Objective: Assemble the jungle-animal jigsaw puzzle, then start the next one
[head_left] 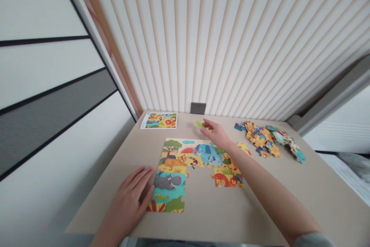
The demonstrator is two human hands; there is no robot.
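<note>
A partly joined jigsaw puzzle (173,162) with animals lies on the table, with a gap in its lower middle. My left hand (131,197) rests flat at the puzzle's left edge, fingers stretched out beside the grey hippo. Beyond the puzzle's top edge, my right hand (215,132) holds a yellow-green puzzle piece (199,123) at its fingertips; the piece is smeared by motion. Another bit of yellow shows under that hand, partly hidden. My right forearm covers part of the puzzle's right side. A loose yellow piece (243,148) lies right of the puzzle.
Loose puzzle pieces (260,137) are heaped at the back right, with more pieces (286,141) beside them. A picture card (160,120) lies at the back left. Behind the table (199,200) stands a ribbed wall panel (199,39) with a dark socket (198,108).
</note>
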